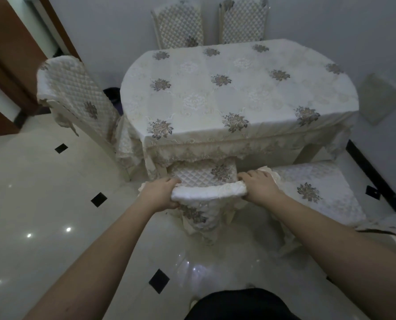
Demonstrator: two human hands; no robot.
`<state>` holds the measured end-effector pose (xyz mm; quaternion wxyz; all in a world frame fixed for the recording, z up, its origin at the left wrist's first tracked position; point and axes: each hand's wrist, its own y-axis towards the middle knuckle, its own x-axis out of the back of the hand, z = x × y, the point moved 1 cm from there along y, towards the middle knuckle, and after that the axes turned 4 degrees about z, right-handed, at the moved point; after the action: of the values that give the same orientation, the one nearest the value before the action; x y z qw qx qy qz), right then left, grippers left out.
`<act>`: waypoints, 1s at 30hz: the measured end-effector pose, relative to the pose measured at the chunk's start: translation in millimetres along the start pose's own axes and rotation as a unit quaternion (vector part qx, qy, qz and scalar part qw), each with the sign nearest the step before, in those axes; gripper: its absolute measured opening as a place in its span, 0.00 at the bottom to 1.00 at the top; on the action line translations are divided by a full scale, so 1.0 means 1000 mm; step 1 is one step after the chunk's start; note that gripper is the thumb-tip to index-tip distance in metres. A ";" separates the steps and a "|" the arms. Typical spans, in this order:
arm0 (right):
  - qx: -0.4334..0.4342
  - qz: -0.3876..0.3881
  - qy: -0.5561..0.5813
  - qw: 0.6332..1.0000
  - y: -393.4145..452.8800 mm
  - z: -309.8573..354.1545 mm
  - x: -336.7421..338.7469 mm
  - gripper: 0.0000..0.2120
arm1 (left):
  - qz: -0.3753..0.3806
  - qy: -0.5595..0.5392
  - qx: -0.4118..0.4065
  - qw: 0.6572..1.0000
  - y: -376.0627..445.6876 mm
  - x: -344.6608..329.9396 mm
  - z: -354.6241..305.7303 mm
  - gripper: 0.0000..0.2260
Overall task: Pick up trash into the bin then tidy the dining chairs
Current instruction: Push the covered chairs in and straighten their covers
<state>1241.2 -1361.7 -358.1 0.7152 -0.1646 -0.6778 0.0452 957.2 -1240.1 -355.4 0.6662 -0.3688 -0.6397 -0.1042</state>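
Observation:
A dining chair (206, 179) in a white quilted cover stands at the near side of the table (234, 93), its seat mostly under the lace tablecloth. My left hand (160, 192) grips the left end of its padded top rail. My right hand (259, 183) grips the right end. A dark bin (112, 94) shows partly behind the table's left end, mostly hidden. No trash is visible.
A second covered chair (317, 190) stands pulled out to the right, another chair (77, 98) sits at the table's left end, and two chairs (180, 24) stand against the far wall. A brown door frame (7, 65) is at left. Glossy tiled floor (54, 204) lies around me.

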 end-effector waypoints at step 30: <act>-0.320 -0.278 0.116 0.898 -0.359 -0.100 0.021 0.29 | -0.262 0.052 -0.237 0.934 -0.113 0.044 -0.339 0.30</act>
<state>1284.8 -1711.1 -234.2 0.6807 -0.1932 -0.5864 -0.3944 1158.2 -1517.4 -243.0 0.5406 -0.3298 -0.6348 -0.4428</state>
